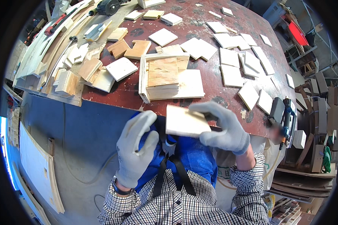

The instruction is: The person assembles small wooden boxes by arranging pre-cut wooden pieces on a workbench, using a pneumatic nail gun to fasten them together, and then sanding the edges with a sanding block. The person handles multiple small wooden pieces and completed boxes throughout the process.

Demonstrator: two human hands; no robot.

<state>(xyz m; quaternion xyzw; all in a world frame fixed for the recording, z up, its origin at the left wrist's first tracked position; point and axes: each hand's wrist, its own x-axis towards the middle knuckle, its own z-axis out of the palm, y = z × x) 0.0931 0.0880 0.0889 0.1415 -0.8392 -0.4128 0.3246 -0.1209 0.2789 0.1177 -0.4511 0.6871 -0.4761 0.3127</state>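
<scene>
Both of my hands wear pale work gloves. My right hand (223,125) grips a square wooden board (186,120) by its right edge, just off the near edge of the table. Left of that board, my left hand (135,146) is raised with fingers and thumb apart and nothing between them. Beyond the held board, on the table, a wooden corner frame (143,80) stands around a stack of plywood pieces (163,73). A pale flat board (191,84) lies beside the stack.
Many pale wooden squares (232,76) are scattered over the dark red table (120,99). Plywood offcuts (67,82) and long planks lie at the left. A nail gun (287,120) with a hose rests at the right edge; another black tool (108,6) sits at the far left.
</scene>
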